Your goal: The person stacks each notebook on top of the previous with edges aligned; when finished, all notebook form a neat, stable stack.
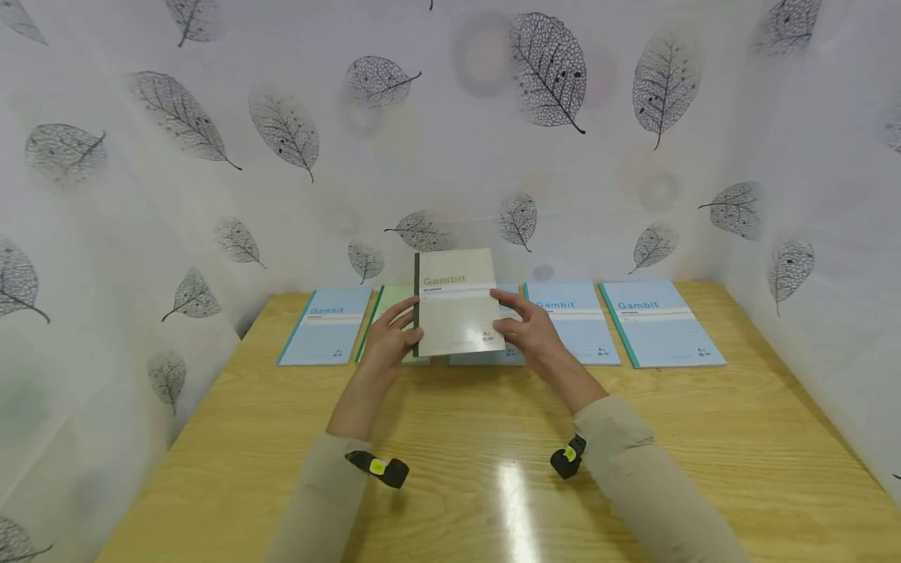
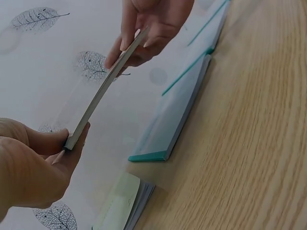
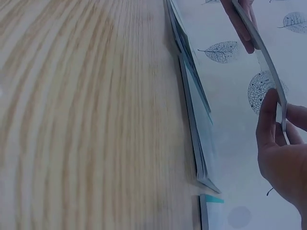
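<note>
A cream notebook [image 1: 457, 313] with a dark spine and "Gambit" on its cover is held up above the table, its front facing the head view. My left hand [image 1: 389, 336] pinches its spine edge between thumb and fingers. On the opposite edge, my right hand [image 1: 531, 328] pinches it the same way. Seen edge-on in the left wrist view, the notebook [image 2: 103, 88] is thin and tilted, off the tabletop. Behind it lie a green notebook [image 1: 383, 313] and a blue notebook [image 1: 486, 360], both partly covered from sight.
Further blue Gambit notebooks lie in the same row: one [image 1: 327, 324] at the left end, one [image 1: 573, 324] right of the middle, one [image 1: 662, 324] at the right end. The wooden table [image 1: 450, 446] meets a leaf-patterned cloth [image 1: 450, 172] behind the row.
</note>
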Tool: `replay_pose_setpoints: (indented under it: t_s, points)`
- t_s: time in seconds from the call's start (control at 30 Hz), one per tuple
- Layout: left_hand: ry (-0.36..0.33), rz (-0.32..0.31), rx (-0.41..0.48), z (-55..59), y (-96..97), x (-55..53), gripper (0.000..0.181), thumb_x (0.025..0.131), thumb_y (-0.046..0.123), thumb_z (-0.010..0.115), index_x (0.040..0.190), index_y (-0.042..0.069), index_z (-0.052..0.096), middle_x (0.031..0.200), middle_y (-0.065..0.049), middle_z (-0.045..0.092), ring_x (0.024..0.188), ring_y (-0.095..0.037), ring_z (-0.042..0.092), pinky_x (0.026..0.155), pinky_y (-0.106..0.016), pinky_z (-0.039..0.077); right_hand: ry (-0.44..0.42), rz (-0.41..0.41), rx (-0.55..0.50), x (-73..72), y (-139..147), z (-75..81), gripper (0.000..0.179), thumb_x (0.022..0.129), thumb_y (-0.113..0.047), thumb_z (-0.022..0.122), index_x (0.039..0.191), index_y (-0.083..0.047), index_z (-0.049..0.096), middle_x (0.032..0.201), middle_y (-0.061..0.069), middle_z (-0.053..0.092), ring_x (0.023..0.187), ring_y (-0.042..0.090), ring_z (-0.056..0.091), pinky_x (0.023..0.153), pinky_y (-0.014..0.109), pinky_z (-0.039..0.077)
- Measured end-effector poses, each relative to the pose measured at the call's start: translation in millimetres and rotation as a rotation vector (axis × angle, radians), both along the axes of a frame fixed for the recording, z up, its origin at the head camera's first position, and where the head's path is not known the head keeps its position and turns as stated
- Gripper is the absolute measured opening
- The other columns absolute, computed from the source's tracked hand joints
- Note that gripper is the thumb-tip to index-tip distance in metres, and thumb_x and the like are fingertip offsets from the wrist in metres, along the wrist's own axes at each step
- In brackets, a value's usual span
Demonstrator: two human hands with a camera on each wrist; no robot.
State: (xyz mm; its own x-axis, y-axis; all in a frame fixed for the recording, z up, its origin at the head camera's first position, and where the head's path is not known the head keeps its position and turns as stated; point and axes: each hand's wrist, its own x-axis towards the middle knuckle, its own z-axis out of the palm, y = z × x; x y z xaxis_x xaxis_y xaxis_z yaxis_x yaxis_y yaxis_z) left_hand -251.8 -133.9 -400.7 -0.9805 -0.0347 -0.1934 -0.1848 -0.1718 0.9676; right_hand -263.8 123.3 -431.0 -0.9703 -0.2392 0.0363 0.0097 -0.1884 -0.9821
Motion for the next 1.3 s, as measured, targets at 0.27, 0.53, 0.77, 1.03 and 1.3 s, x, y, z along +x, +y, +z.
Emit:
replay_pose_setpoints:
  t_s: [0.27,0.53,0.77,1.03,1.3]
  points:
    - [-0.029,-0.059,-0.112,-11.6,8.6,-26.1,0.057,0.094,-0.011,0.066,0.144,0.017,0.062,0.154,-0.018,0.052,0.128,-0.030,0.060,0.083,-0.024,0.057,-0.048,-0.103,0.078,-5.8,11.4,-11.9,0.061,0.096,0.006,0.066,0.153,-0.008,0.051,0.159,0.014,0.037,0.096,0.011,0.064,0.088,0.023,0.058]
    - [-0.026,-0.117,-0.208,-23.8,18.6,-38.4,0.054,0.093,-0.010,0.070,0.142,0.012,0.064,0.150,-0.021,0.055,0.133,-0.035,0.058,0.105,-0.041,0.054,-0.133,-0.187,0.157,-12.0,18.0,-20.2,0.057,0.096,0.004,0.065,0.150,-0.011,0.055,0.162,0.011,0.035,0.139,0.030,0.044,0.091,0.023,0.054]
    - [-0.040,-0.160,-0.324,-31.0,24.4,-43.6,0.054,0.093,-0.004,0.072,0.143,0.013,0.062,0.150,-0.021,0.053,0.136,-0.038,0.054,0.114,-0.050,0.046,-0.164,-0.226,0.182,-13.9,21.3,-24.1,0.053,0.096,0.004,0.064,0.148,-0.005,0.056,0.169,0.010,0.028,0.155,0.030,0.023,0.113,0.040,0.044]
    - [-0.071,-0.156,-0.435,-36.4,31.2,-44.3,0.053,0.092,0.001,0.076,0.142,0.011,0.063,0.145,-0.021,0.059,0.133,-0.038,0.056,0.120,-0.057,0.036,-0.192,-0.258,0.205,-12.7,23.9,-28.2,0.045,0.099,0.000,0.064,0.144,-0.003,0.060,0.165,0.012,0.034,0.150,0.030,0.034,0.105,0.037,0.047]
    - [-0.075,-0.154,-0.469,-35.4,35.5,-42.9,0.052,0.091,-0.001,0.076,0.141,0.007,0.063,0.141,-0.021,0.062,0.125,-0.035,0.063,0.109,-0.044,0.051,-0.186,-0.298,0.230,-12.7,22.0,-29.1,0.042,0.098,0.000,0.065,0.139,0.002,0.062,0.160,0.016,0.040,0.152,0.033,0.031,0.117,0.045,0.041]
